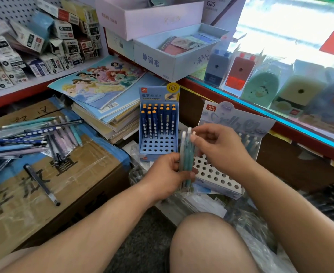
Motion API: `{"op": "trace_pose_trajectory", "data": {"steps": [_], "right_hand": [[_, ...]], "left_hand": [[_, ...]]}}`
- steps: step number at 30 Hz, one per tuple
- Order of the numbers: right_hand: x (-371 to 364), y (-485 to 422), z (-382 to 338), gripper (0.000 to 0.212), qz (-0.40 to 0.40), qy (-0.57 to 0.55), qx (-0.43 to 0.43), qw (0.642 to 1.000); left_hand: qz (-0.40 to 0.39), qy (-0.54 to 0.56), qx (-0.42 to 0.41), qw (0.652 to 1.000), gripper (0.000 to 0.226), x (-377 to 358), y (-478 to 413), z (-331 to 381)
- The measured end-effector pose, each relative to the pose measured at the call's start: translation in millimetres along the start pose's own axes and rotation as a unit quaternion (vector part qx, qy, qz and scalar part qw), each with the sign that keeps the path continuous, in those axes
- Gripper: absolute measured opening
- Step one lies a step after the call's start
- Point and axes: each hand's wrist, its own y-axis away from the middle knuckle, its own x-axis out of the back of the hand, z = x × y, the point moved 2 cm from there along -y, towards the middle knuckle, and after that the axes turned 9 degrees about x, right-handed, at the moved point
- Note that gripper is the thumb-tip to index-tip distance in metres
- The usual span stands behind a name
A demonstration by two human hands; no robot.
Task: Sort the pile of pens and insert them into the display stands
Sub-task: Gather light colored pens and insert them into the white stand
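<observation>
My left hand [165,175] grips a small bunch of teal and grey pens [186,154] upright at centre. My right hand [217,146] pinches the white top of one pen in that bunch. Behind them stands a blue display stand [158,142] with several dark blue, orange-capped pens in its back rows and open holes in front. To the right leans a pale blue display stand [217,176] with a "Jelly" card; a few pens sit in its back holes, partly hidden by my right hand. A pile of loose pens [30,136] lies on a cardboard box at left.
The taped cardboard box [63,184] fills the left; one dark pen [41,184] lies apart on it. A stack of colouring books [107,91] sits behind the stands. A red-edged glass counter [280,119] runs along the right. My knee [207,243] is below.
</observation>
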Motion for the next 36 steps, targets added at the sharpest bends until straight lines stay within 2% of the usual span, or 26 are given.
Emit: {"op": "trace_pose_trajectory", "data": {"steps": [3,5,8,10,24,30,36], "right_hand": [[7.9,3.8,0.8,0.010,-0.011,-0.050,-0.021,0.998],[16.6,5.7,4.1,0.009,0.040,-0.062,-0.022,0.997],[32.1,6.4,12.5,0.008,0.158,0.021,-0.014,0.987],[36.5,7.2,18.5,0.013,0.190,0.064,-0.015,0.980],[24.3,4.5,32.9,0.010,0.178,0.103,-0.001,0.979],[15.3,2.9,32.7,0.024,0.107,0.265,0.031,0.958],[7.9,2.1,33.2,0.015,0.113,0.290,0.009,0.950]], "left_hand": [[0.010,-0.020,-0.012,1.000,0.027,-0.6,1.0,1.0],[0.035,-0.036,-0.020,0.999,0.025,0.4,1.1,1.5],[0.078,-0.060,-0.015,0.995,0.025,3.6,-0.7,-0.6],[0.089,-0.071,-0.007,0.993,0.027,4.9,-0.7,-1.7],[0.088,-0.065,0.008,0.994,0.026,2.5,-0.2,-0.8],[0.081,-0.065,0.009,0.995,0.028,2.4,0.8,0.1],[0.070,-0.065,0.005,0.995,0.026,1.4,2.2,1.1]]}}
